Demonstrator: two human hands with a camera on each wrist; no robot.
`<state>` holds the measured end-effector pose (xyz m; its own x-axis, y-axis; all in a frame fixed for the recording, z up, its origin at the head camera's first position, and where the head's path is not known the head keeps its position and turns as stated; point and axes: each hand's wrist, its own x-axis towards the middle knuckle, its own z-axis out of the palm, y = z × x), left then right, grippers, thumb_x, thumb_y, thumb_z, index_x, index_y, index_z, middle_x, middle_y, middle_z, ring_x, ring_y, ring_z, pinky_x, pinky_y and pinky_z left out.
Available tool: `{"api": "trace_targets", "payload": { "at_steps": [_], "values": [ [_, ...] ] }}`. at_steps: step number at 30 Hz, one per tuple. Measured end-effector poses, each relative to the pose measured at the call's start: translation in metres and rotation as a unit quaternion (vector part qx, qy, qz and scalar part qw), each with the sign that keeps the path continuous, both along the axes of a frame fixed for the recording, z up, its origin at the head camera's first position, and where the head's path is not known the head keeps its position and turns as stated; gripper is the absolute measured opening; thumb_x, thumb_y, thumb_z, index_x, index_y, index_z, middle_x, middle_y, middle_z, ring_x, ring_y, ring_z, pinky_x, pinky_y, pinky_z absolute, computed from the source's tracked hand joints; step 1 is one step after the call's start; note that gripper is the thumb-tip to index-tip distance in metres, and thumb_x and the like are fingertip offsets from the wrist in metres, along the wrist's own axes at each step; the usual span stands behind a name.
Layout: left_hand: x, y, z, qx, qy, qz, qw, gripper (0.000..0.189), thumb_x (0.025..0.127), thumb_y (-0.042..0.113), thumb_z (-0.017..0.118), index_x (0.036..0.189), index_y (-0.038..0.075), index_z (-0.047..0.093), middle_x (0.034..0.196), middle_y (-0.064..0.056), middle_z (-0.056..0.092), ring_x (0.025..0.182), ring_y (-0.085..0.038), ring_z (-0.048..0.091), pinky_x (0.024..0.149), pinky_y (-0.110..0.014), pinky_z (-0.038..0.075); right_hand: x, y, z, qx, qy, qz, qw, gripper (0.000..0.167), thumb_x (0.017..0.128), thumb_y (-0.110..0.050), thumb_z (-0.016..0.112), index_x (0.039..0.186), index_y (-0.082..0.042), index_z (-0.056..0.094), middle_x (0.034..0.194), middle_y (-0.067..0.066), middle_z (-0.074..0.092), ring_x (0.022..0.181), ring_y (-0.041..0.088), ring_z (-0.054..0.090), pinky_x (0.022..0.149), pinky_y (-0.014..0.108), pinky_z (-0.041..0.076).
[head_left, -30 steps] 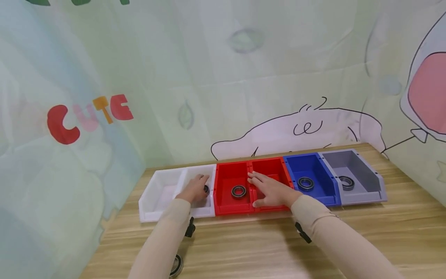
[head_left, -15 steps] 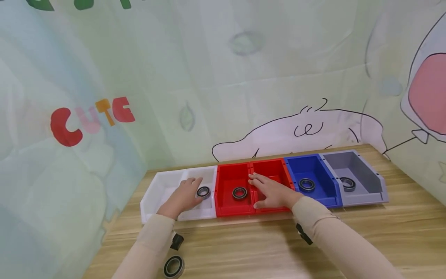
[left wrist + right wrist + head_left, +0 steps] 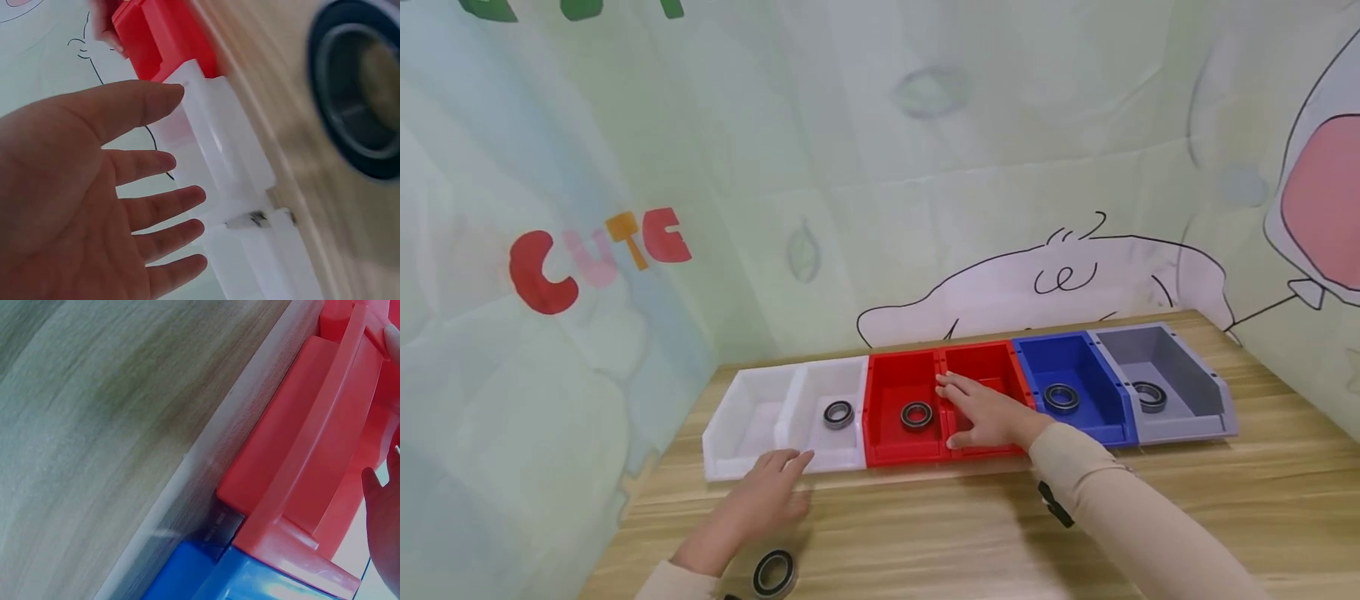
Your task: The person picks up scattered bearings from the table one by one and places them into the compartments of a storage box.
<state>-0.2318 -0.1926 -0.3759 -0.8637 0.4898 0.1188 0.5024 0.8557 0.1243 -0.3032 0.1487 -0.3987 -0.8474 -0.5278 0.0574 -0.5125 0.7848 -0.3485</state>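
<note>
My left hand [image 3: 767,492] is over the table just in front of the white bins, fingers straight and nothing in it. A ball bearing [image 3: 774,574] lies on the table below that hand, near the sleeve; it looms large in the left wrist view. Another bearing [image 3: 838,414] sits in the right-hand white bin [image 3: 820,458]. Over the right-hand red bin [image 3: 981,358] is my right hand [image 3: 988,412], thumb apart from the extended fingers, fingertips right at the divider between the red bins. The hand hides part of that bin's inside.
The left-hand red bin [image 3: 898,371] holds a bearing [image 3: 916,415]. Further right, a blue bin [image 3: 1052,354] and a grey bin [image 3: 1183,427] each hold one too. The bins stand side by side along the back, before a printed cloth [image 3: 775,208].
My left hand has come out of the right-hand white bin, leaving the bearing there, and moved down toward the bearing on the table. The right hand has stayed in place.
</note>
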Motion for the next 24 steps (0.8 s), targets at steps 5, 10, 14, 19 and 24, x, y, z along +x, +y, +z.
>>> {"api": "trace_targets", "payload": {
  "at_steps": [5,10,14,19,24],
  "values": [
    [0.018,-0.017,-0.010,-0.006,-0.030,0.011,0.9995,0.062,0.075,0.023,0.070,0.127,-0.003,0.049,0.121,-0.019,0.053,0.115,-0.039,0.046,0.097,-0.052,0.040,0.000,0.000,-0.002,0.006,0.002,-0.007,1.0000,0.082,0.078,-0.042,0.069,0.144,-0.013,0.030,0.154,0.005,0.019,0.142,0.027,0.017,0.109,0.047,0.032],
    [0.030,-0.029,-0.019,0.022,-0.129,0.014,0.9913,0.063,0.079,0.029,0.069,0.129,-0.002,0.047,0.124,-0.019,0.050,0.114,-0.039,0.046,0.091,-0.055,0.042,0.000,0.000,0.000,0.000,0.005,-0.003,1.0000,0.081,0.078,-0.041,0.068,0.143,-0.011,0.031,0.154,0.006,0.019,0.142,0.028,0.016,0.109,0.048,0.030],
    [0.035,-0.036,-0.028,0.031,-0.181,-0.020,0.9828,0.060,0.077,0.033,0.071,0.125,0.002,0.052,0.115,-0.015,0.051,0.102,-0.031,0.050,0.081,-0.043,0.046,0.001,0.000,0.000,-0.002,0.009,0.005,0.9999,0.080,0.079,-0.040,0.068,0.143,-0.010,0.031,0.154,0.007,0.019,0.142,0.028,0.017,0.109,0.048,0.030],
    [0.037,-0.039,-0.038,0.044,-0.200,-0.058,0.9772,0.043,0.078,0.028,0.071,0.115,0.011,0.057,0.100,-0.004,0.045,0.084,-0.016,0.039,0.065,-0.022,0.036,0.001,0.000,-0.001,-0.008,0.016,0.019,0.9997,0.079,0.080,-0.040,0.067,0.142,-0.007,0.032,0.153,0.010,0.020,0.141,0.031,0.018,0.109,0.048,0.030],
    [0.036,-0.036,-0.041,0.064,-0.190,-0.047,0.9786,0.029,0.072,0.018,0.073,0.096,0.019,0.057,0.089,-0.001,0.043,0.080,-0.017,0.037,0.063,-0.022,0.034,0.000,0.000,-0.001,-0.009,0.015,0.016,0.9997,0.079,0.080,-0.040,0.067,0.142,-0.007,0.032,0.153,0.010,0.020,0.141,0.031,0.017,0.109,0.048,0.031]
  ]
}}
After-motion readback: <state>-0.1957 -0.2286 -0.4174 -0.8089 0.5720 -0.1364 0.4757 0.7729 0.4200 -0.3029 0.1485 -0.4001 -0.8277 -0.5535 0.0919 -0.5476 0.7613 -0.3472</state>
